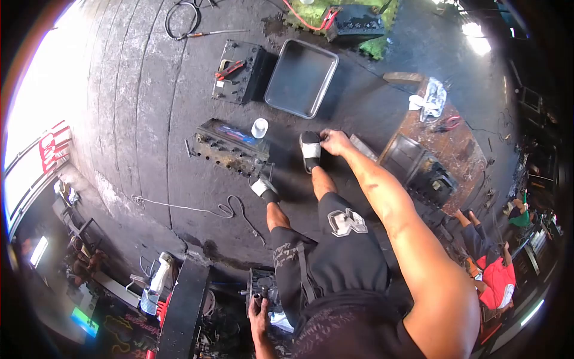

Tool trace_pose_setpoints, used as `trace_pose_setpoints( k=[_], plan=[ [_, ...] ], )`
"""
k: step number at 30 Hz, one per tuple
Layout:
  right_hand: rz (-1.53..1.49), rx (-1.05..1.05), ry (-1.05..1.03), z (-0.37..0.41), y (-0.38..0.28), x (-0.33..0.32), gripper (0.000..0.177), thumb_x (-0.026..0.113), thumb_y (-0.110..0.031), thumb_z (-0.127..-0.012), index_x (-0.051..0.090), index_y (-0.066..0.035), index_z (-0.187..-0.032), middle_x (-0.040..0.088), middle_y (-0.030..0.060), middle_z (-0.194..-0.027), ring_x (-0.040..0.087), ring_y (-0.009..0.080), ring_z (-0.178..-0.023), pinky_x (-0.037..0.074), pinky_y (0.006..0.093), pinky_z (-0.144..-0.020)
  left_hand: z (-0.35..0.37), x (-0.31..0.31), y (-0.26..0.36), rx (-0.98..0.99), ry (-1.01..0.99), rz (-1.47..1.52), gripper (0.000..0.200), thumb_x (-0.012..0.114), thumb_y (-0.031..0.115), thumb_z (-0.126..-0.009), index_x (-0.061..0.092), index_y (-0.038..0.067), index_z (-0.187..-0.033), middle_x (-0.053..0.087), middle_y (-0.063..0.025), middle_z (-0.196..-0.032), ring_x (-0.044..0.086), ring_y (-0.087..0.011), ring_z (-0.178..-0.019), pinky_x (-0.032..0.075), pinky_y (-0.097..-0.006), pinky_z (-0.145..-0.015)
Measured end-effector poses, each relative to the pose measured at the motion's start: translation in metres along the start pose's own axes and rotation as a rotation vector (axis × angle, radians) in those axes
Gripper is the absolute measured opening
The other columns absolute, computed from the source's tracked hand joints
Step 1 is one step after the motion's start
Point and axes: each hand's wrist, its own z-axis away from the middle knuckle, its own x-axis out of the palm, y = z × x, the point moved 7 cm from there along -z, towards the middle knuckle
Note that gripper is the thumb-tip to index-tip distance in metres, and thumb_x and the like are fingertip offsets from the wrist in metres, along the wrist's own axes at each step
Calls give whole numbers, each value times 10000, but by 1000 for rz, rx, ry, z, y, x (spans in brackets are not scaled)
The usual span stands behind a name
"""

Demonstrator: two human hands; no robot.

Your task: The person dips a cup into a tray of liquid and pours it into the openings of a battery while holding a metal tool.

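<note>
My right hand (335, 143) reaches down beside my shoe (310, 146), its fingers pinched together; what lies between them is too small to make out. Low in the view, my left hand (259, 320) is closed around a dark metal cylindrical part (257, 298), near a dark machine part. A long, dirty cylinder-head-like block (230, 157) lies on the floor by my other shoe, with a white cup (259, 128) at its upper right end. Beyond my feet sits a grey metal tray (301, 78). A black battery-like box (240, 75) beside it carries a red cutter (230, 70).
A rusty low table (463, 149) at right holds a dark casing (418, 167), a rag and red-handled pliers. Another black box (359, 23) with red cable stands on a green mat. Thin cord (197, 209) lies on the floor. Other people are at lower right.
</note>
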Motion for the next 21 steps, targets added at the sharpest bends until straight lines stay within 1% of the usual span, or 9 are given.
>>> trace_pose_setpoints(
  k=[2, 5, 8, 11, 13, 16, 17, 18, 21],
  plan=[
    [-23, 28, -69, -11, 14, 46, 413, 602, -224, -722, 629, -121, -1121, 651, 194, -1035, 629, 317, -991, 488, 383, -878, -10, 1, 4, -71, 22, -40, 247, 615, 295, -915, 507, 78, -868, 446, 55, -774, 402, -74, -718, 339, -233, -638],
    [65, 24, -200, -37, 31, 111, 387, 606, -245, -743, 648, -140, -1113, 662, 173, -1013, 631, 294, -994, 493, 368, -875, -32, -4, -13, -167, 13, 3, 163, 603, 209, -919, 510, 76, -899, 461, 54, -805, 404, -60, -734, 344, -217, -641],
    [-2, 39, -124, -86, 54, 164, 285, 606, -277, -765, 684, -196, -1026, 667, 151, -998, 637, 335, -943, 503, 389, -852, -51, -19, -32, -275, 15, -68, 147, 584, 175, -923, 525, 47, -964, 497, 35, -822, 428, -62, -755, 365, -220, -665],
    [34, -70, 10, -138, 42, 190, 192, 590, -228, -787, 673, -141, -936, 662, 140, -975, 632, 353, -906, 511, 440, -799, -70, -28, -33, -289, 41, -100, 205, 575, 233, -924, 532, 41, -979, 485, 31, -801, 420, -65, -744, 352, -230, -661],
    [187, -211, 142, -158, -2, 180, 167, 580, -192, -808, 650, -129, -945, 654, 148, -920, 629, 358, -876, 511, 459, -771, -75, -44, -45, -317, 110, -108, 256, 598, 268, -907, 539, 34, -995, 478, 29, -805, 408, -66, -734, 343, -222, -652],
    [235, -400, 196, -198, -39, 195, 265, 563, -176, -828, 622, -184, -1086, 648, 152, -920, 627, 360, -877, 511, 468, -771, -75, -68, -70, -371, 130, -58, 306, 613, 310, -895, 540, 33, -1002, 466, 30, -805, 393, -63, -721, 322, -218, -633],
    [286, -445, 201, -209, -51, 200, 305, 560, -176, -831, 609, -203, -1130, 648, 150, -927, 627, 359, -879, 512, 470, -771, -66, -79, -95, -456, 146, 20, 258, 580, 184, -915, 523, 33, -1116, 515, -1, -969, 453, -98, -878, 377, -250, -758],
    [402, -427, 113, -214, -68, 200, 335, 550, -194, -846, 598, -234, -1175, 652, 146, -947, 631, 358, -896, 513, 467, -795, -58, -87, -112, -539, 167, 98, 300, 547, 58, -934, 506, 34, -1231, 564, -32, -1134, 514, -132, -1035, 432, -281, -883],
    [465, -385, 52, -251, -70, 209, 319, 484, -140, -879, 616, -223, -1158, 662, 152, -995, 634, 356, -944, 515, 464, -822, -58, -92, -113, -535, 298, 220, 300, 549, 17, -926, 513, 30, -1224, 570, -25, -1115, 524, -125, -1017, 443, -255, -851]
  ],
)
